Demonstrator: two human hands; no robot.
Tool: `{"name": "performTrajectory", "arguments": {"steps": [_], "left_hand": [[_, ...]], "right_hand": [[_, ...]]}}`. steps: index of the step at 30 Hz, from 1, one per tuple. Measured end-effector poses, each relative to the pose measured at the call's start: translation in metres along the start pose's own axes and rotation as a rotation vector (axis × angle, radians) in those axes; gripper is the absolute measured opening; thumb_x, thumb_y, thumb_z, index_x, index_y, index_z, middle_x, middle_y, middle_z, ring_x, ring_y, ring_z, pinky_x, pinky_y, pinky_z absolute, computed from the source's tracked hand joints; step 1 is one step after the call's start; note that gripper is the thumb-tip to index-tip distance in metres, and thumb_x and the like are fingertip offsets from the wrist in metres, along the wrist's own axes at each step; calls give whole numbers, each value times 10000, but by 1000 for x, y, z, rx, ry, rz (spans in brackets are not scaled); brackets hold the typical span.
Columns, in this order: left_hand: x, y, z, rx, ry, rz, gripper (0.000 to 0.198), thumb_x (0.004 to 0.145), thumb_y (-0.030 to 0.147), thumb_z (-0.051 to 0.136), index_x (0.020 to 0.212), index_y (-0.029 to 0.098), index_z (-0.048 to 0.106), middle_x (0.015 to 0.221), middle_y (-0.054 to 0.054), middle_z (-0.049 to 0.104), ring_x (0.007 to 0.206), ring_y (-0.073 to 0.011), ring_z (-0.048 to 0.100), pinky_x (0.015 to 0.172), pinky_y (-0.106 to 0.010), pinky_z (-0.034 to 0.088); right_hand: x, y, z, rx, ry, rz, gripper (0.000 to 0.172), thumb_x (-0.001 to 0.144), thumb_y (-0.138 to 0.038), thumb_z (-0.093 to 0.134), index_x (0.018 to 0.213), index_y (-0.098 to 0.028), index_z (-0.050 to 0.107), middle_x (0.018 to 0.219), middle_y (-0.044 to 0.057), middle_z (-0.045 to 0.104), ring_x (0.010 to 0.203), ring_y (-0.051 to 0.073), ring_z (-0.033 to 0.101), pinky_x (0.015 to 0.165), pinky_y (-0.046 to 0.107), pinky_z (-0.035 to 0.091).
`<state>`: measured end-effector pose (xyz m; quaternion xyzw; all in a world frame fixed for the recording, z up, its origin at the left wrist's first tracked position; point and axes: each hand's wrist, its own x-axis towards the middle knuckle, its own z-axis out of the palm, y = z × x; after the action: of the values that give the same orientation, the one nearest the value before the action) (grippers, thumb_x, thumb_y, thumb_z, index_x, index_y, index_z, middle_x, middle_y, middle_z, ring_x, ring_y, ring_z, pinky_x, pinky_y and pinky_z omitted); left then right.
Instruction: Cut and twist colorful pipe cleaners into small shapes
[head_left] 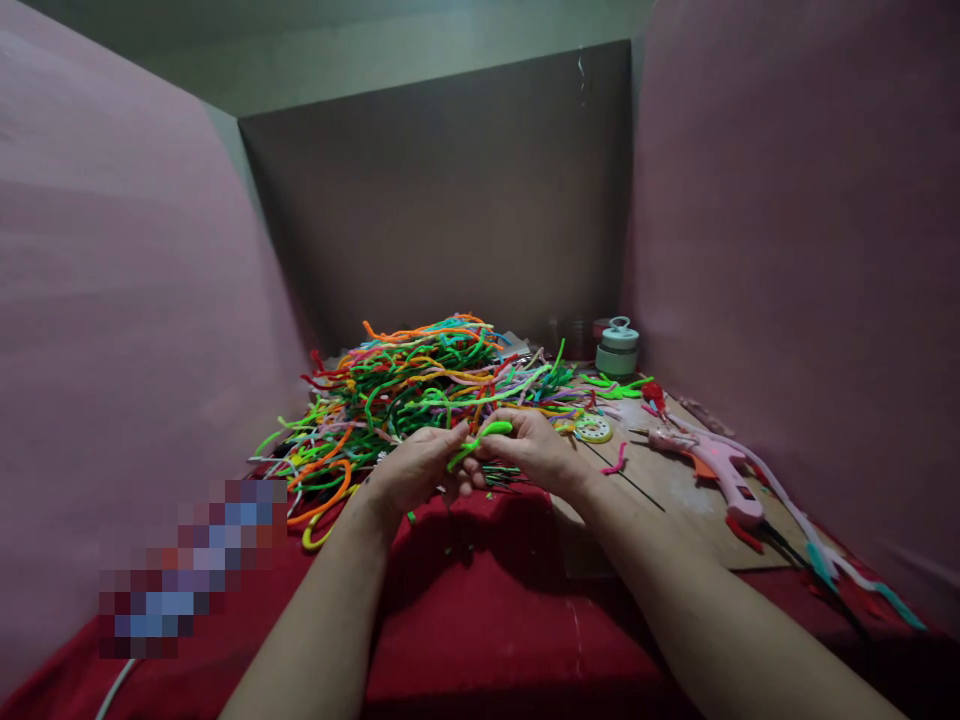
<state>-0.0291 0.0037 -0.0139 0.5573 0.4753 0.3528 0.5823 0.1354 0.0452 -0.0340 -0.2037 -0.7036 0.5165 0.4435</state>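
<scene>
- Step in hand, as judged from the grip: bending or twisting a bright green fuzzy stem [496, 428]; held up just in front of the pile of fuzzy stems [420, 385], above red cloth [480, 610].
- Left hand [427, 462]: curled nearly closed; pinching the lower part of the green stem between thumb and fingers; exact contact partly hidden.
- Right hand [529, 447]: likewise curled; pinching near the looped end with thumb and forefinger; lower fingers partly out of sight.
- Next move, by judgement: grip the base firmly with the left; turn or press with the right; avoid flattening the loop.
- To the right of the pile, on brown board [600, 540]: pink glue gun [716, 465], nozzle towards the pile; pale disc [594, 430], closer in; at right rear, lidded jar [617, 357].
- Brands, labels, writing: none legible; marks around the disc too small to read; anything under the pixelated patch [195, 570], left-front of the pile, unreadable.
</scene>
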Motion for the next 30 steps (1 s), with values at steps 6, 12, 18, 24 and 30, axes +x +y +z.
{"name": "performTrajectory", "arguments": {"steps": [6,12,18,24,30], "left_hand": [[0,5,7,528,33,56,360,811,438,447,653,137,565,552,-16,576,428,-92,480,414,-200,353],[11,-10,26,1577,582,322,237,836,171,354,856,155,589,798,-82,645,732,-209,603,549,-264,356],[13,-19,29,1716,673,478,227,844,143,360,940,175,563,819,-56,646,755,-195,615,551,-263,355],[15,-18,32,1713,628,335,228,853,152,328,914,175,547,769,-57,647,666,-195,621,483,-258,291],[21,-20,32,1364,601,311,288,887,290,287,820,188,548,657,-36,625,604,-168,593,531,-240,325]], "right_hand": [[5,10,0,-198,118,16,99,635,-178,498,548,-143,531,514,-53,460,505,68,385,492,194,308],[9,15,7,368,328,408,153,572,-151,505,476,-173,388,368,-84,338,338,46,269,359,200,197],[10,10,6,678,377,546,119,567,-118,493,503,-163,402,380,-70,381,318,35,269,340,179,216],[11,15,5,575,465,384,144,545,-119,533,461,-162,424,351,-75,387,297,45,289,311,196,216],[14,19,1,539,351,228,98,515,-172,559,448,-151,489,365,-57,458,295,52,338,311,205,249]]}}
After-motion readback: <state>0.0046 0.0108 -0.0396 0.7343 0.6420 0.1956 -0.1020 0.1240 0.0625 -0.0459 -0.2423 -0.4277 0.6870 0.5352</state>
